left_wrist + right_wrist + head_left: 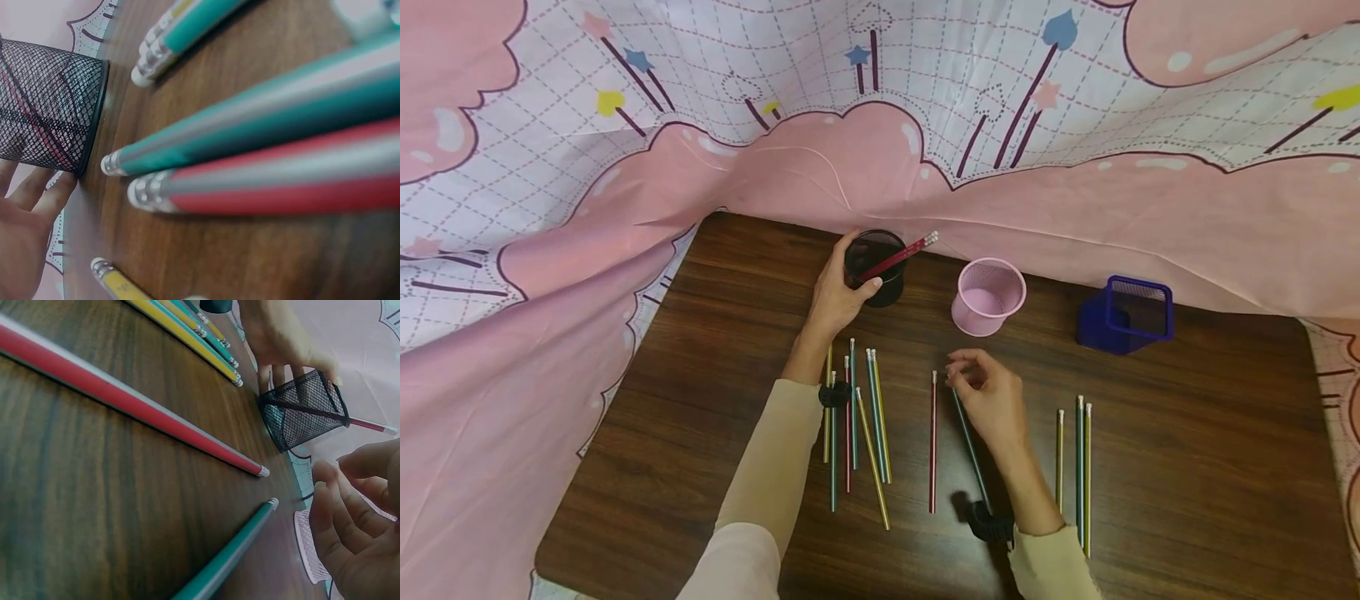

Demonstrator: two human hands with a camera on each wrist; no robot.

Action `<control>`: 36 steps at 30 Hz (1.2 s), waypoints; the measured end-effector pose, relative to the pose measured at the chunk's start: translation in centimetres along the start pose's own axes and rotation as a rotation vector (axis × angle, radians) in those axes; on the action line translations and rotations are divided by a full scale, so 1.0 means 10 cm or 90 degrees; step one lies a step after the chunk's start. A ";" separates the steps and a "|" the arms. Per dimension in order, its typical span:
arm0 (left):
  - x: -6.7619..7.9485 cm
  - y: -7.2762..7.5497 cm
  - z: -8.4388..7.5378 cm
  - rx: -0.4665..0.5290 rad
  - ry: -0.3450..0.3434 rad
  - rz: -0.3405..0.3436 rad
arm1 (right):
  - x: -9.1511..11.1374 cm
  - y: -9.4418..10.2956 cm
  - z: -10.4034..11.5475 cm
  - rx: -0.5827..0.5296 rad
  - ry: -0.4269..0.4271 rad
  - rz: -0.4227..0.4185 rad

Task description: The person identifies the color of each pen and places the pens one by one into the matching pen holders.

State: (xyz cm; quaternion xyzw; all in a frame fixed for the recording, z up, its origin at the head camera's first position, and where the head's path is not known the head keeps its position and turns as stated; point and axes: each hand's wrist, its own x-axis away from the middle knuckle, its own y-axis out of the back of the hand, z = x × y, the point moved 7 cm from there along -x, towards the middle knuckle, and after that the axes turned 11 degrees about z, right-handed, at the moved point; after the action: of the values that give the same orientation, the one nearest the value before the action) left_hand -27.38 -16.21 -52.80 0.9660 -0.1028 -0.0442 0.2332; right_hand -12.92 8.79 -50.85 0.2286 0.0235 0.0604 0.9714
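Observation:
My left hand (838, 292) grips the black mesh pencil cup (887, 292) near the table's back edge, thumb at the front and fingers round its side. Red pencils (898, 258) with white erasers lean to the right out of this cup. Over the table my right hand (992, 400) hovers with loosely bent fingers. It is close to the eraser end of a green pencil (967, 437), and the right wrist view shows nothing between its fingertips (322, 494). A single red pencil (933, 450) lies just left of that green one.
A pink mesh cup (977, 321) stands right of the black one, and a blue square mesh holder (1101, 325) farther right. Several yellow, green and red pencils (880, 417) lie by the left forearm. Two yellow pencils and a green pencil (1079, 467) lie right of the right forearm.

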 end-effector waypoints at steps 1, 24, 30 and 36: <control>0.00 0.00 0.00 -0.002 0.000 0.000 | 0.01 -0.01 -0.01 0.001 -0.002 0.002; -0.01 -0.01 -0.02 0.024 -0.009 0.013 | 0.13 -0.26 -0.10 0.047 -0.067 0.088; 0.00 -0.01 -0.01 0.027 -0.012 0.007 | 0.15 -0.34 -0.03 0.201 -0.052 0.092; 0.00 -0.01 -0.03 0.016 -0.021 0.003 | 0.15 -0.40 0.04 0.291 -0.077 0.100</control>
State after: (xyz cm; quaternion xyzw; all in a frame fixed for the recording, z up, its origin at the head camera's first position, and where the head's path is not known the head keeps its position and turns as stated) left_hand -27.36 -16.02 -52.56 0.9677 -0.1096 -0.0581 0.2194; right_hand -11.01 5.20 -52.28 0.4465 -0.0393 0.1147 0.8865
